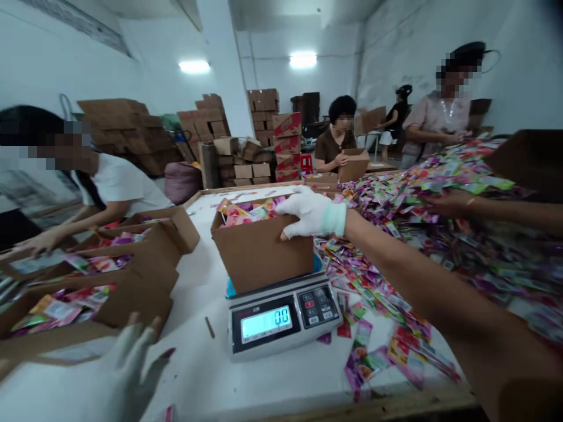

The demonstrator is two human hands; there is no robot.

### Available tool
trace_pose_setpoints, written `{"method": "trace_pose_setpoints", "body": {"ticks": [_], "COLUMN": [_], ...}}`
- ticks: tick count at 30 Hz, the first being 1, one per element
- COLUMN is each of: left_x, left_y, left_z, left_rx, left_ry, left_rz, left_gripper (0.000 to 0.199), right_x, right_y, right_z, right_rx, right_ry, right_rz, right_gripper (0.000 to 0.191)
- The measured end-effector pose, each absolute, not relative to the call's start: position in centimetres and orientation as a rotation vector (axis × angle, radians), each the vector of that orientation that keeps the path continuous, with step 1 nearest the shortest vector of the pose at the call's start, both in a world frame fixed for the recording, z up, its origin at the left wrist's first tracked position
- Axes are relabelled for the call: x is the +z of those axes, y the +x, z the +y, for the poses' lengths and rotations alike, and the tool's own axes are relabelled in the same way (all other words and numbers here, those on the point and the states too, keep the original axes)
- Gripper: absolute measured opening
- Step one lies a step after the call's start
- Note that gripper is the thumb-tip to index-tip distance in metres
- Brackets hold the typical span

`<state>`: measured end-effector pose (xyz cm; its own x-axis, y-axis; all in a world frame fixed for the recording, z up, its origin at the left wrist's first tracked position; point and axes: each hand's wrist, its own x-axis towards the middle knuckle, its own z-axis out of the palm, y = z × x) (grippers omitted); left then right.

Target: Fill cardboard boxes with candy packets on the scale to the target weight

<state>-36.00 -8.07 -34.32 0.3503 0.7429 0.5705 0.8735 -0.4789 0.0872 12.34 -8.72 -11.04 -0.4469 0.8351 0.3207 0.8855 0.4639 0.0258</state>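
Observation:
My right hand (pixel 303 212), in a white glove, grips the right rim of a cardboard box (pixel 268 252) filled with colourful packets (pixel 253 212). This box is over the blue platform of a digital scale (pixel 285 322) whose display reads 0.0. At the lower left, my gloved left hand (pixel 127 357) is spread and blurred, with nothing seen in it, near the closest of several open boxes of packets (pixel 136 293).
A large heap of packets (pixel 440 246) covers the right side of the white table (pixel 197 381). Someone's arm (pixel 497 214) reaches into it. At the left, a person in white (pixel 123 184) bends over the boxes. Others work beyond, near stacked cartons (pixel 288 146).

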Motion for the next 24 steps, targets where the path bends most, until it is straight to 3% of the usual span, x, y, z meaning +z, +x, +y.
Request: {"method": "trace_pose_setpoints", "body": {"ticks": [2,5,7,10,13,17,21,24], "left_x": [-38.5,-42.5,-43.2,-42.8,-42.5,-42.4,-42.0,-42.2], "left_y": [-35.3,-33.4,-32.4,-31.8,-31.9,-31.9,-31.7,-31.4], "left_z": [-7.8,-8.2,-8.7,-9.0,-9.1,-9.3,-9.6,-9.7], "left_rx": [-0.905,-0.556,-0.278,-0.128,-0.109,-0.106,-0.136,-0.373], "left_ry": [-2.351,-2.373,-2.415,-2.468,-2.465,-2.443,-2.472,-2.535], "left_rz": [-1.663,-1.951,-1.95,-1.896,-1.88,-1.863,-1.889,-1.933], "left_gripper": [0.047,0.055,0.056,0.06,0.06,0.06,0.062,0.059], "right_x": [-12.5,-17.5,-23.1,-32.9,-40.7,-44.0,-43.3,-42.9], "right_y": [14.4,20.1,24.2,28.5,29.4,28.5,28.3,28.2], "right_z": [-9.1,-10.7,-12.3,-15.4,-18.3,-19.4,-18.6,-18.7], "right_rx": [-0.197,-0.033,0.047,0.174,0.191,0.06,0.073,0.072], "right_ry": [-1.288,-1.24,-1.48,-2.06,-2.468,-2.376,-2.336,-2.347], "right_rz": [-2.261,-1.844,-1.672,-1.495,-1.392,-1.556,-1.59,-1.575], "right_gripper": [0.06,0.08,0.094,0.119,0.096,0.046,0.036,0.034]}}
